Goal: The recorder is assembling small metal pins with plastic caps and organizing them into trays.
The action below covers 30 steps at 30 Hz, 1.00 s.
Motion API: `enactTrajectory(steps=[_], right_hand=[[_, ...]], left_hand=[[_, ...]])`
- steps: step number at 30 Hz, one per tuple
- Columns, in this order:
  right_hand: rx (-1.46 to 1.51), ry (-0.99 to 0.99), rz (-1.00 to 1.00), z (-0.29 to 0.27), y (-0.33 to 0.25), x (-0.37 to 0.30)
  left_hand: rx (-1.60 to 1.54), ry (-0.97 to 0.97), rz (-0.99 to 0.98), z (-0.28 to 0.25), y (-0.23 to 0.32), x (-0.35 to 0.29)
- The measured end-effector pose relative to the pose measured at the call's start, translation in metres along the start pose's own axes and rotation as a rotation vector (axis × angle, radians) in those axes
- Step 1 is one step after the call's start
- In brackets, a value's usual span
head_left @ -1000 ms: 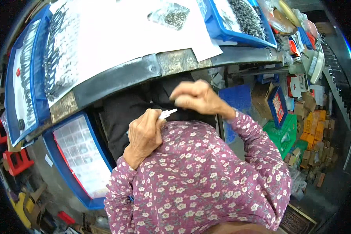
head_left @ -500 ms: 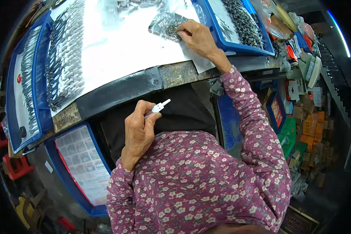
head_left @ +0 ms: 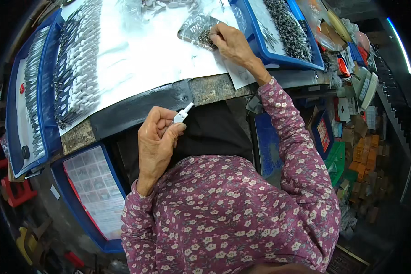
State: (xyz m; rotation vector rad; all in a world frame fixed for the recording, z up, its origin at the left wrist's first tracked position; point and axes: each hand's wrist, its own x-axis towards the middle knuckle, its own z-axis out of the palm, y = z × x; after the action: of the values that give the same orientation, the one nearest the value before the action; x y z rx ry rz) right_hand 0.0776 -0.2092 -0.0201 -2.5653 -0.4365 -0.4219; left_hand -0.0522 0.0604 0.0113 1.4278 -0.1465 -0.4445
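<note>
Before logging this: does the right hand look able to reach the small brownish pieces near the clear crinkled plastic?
Likely yes: the bare right hand touches or nearly touches the small brownish pieces, and the blue plastic tray stands to the right, leaving the way free.

Purple top [head_left: 242, 205], cream-flowered — long matching sleeves [head_left: 285, 118] — black garment [head_left: 214, 132] below.

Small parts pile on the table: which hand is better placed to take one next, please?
Probably the right hand: it is at the pile, while the left hand is away from it and holds a white piece.
</note>
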Motion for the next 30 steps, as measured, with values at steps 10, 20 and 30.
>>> enactTrajectory(steps=[10,20,30], right_hand=[[0.679,-0.030,0.253,-0.014,-0.027,-0.012],[0.963,-0.097,0.297,-0.007,-0.109,-0.030],[0.997,-0.005,0.247,0.006,-0.110,-0.033]], left_hand=[[-0.040,0.040,0.020,0.002,0.011,0.029],[-0.086,0.146,0.083,0.008,0.005,0.052],[0.037,0.213,0.143,0.013,0.001,0.054]])
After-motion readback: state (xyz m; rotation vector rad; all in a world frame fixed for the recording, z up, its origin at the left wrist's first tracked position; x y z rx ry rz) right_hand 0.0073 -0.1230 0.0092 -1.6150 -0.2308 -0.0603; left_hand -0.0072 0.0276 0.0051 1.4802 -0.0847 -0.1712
